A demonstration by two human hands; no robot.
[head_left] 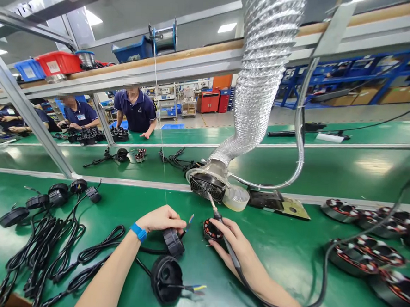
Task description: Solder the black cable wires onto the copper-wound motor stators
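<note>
My left hand (pixel 162 219), with a blue wristband, is closed on a black cabled part (pixel 173 241) whose coloured wire ends stick out toward the right. My right hand (pixel 232 244) holds a soldering iron (pixel 215 214) like a pen, tip pointing up toward the fan, with its black cord running back along my arm. Under the right fingers lies a small round motor stator (pixel 210 230) with red-copper windings. A second black round housing (pixel 166 279) with bare coloured wires rests on the green bench in front of me.
A fume extractor fan (pixel 206 183) on a silver flexible duct (pixel 261 78) hangs just beyond my hands, beside a tape roll (pixel 236 198). Several cabled black housings (pixel 49 197) lie left; several wound stators (pixel 365 256) lie right. People work across the bench (pixel 138 110).
</note>
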